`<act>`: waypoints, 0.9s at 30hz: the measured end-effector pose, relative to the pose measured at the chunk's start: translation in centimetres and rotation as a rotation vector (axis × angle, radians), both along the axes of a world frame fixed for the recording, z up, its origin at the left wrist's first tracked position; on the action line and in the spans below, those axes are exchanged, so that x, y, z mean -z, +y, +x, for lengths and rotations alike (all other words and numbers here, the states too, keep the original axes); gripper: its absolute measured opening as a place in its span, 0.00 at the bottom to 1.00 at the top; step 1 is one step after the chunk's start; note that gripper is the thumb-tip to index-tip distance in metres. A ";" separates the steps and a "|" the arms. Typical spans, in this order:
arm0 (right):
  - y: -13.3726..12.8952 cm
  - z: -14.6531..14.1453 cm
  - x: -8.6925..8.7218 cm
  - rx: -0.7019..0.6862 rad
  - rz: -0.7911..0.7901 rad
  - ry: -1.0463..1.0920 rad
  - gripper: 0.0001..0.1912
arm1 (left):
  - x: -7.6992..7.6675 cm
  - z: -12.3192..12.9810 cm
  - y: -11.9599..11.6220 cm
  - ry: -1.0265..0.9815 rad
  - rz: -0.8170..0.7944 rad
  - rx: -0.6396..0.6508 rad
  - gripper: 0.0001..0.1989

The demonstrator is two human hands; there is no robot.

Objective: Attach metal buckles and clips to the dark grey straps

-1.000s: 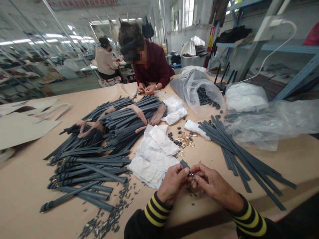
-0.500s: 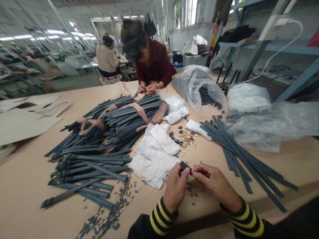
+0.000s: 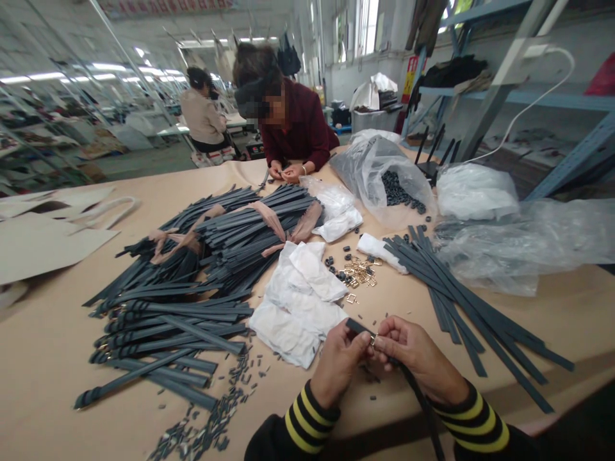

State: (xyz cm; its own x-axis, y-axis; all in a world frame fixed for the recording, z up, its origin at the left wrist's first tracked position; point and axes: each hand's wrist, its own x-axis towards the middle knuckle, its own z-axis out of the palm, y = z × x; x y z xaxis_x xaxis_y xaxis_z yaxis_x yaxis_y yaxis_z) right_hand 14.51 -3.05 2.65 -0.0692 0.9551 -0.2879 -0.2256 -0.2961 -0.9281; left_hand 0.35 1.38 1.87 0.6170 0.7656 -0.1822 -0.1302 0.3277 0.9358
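Observation:
Near the table's front edge, my left hand (image 3: 339, 362) pinches the end of a dark strap (image 3: 358, 326). My right hand (image 3: 416, 352) has its fingers closed on a small gold buckle (image 3: 373, 339) at that strap, and the strap's long part hangs down beneath my right wrist. Just behind my hands lie a pile of gold buckles (image 3: 360, 272) and black loops, beside crumpled white wrapping (image 3: 298, 294). Loose dark straps (image 3: 461, 301) fan out to the right of my right hand.
Tied bundles of dark straps (image 3: 250, 230) and straps with buckles (image 3: 173, 326) cover the table's left half. Small dark pieces (image 3: 216, 410) lie scattered in front. A clear bag of black loops (image 3: 389, 179) stands behind. Across the table, a person in maroon (image 3: 307, 121) handles something small.
The strap's long part now shows below my right hand, and the gold buckle between my fingers is more visible. The view has shifted slightly.

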 end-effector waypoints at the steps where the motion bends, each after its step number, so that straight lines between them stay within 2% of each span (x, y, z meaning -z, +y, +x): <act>1: -0.1 0.0 0.0 -0.011 -0.017 0.024 0.14 | 0.2 0.1 0.0 0.009 -0.004 -0.022 0.11; 4: -0.1 0.0 0.3 -0.019 -0.049 0.015 0.15 | 0.5 0.3 -0.1 0.122 0.078 -0.086 0.10; 8: 0.5 -0.3 1.7 0.012 -0.049 -0.077 0.16 | 0.6 0.5 -0.6 0.376 0.284 -0.167 0.09; 10: 0.8 -0.4 2.2 0.034 -0.022 -0.146 0.16 | 0.5 0.3 -0.8 0.446 0.372 -0.156 0.10; 12: 1.1 -0.3 2.4 0.060 0.020 -0.234 0.15 | 0.5 -0.2 -0.8 0.404 0.417 -0.115 0.12; 14: 1.2 0.0 2.0 0.051 0.041 -0.299 0.12 | 0.4 -0.9 -0.5 0.293 0.370 -0.049 0.17; 15: 1.2 0.2 1.6 0.033 0.041 -0.314 0.11 | 0.4 -1.3 -0.3 0.237 0.296 -0.008 0.18; 18: 1.0 0.6 0.4 -0.038 0.043 -0.351 0.09 | 0.6 -1.7 0.6 0.103 -0.033 0.122 0.17; 20: 0.8 0.7 -0.3 -0.068 0.078 -0.415 0.08 | 0.8 -1.5 0.9 0.005 -0.173 0.164 0.15; 24: 0.5 0.5 -0.8 -0.119 0.172 -0.543 0.08 | 1.0 -0.9 0.6 -0.132 -0.245 0.220 0.17; 27: 0.2 0.5 -0.8 -0.165 0.121 -0.441 0.11 | 0.6 -1.0 0.5 -0.105 -0.201 0.284 0.16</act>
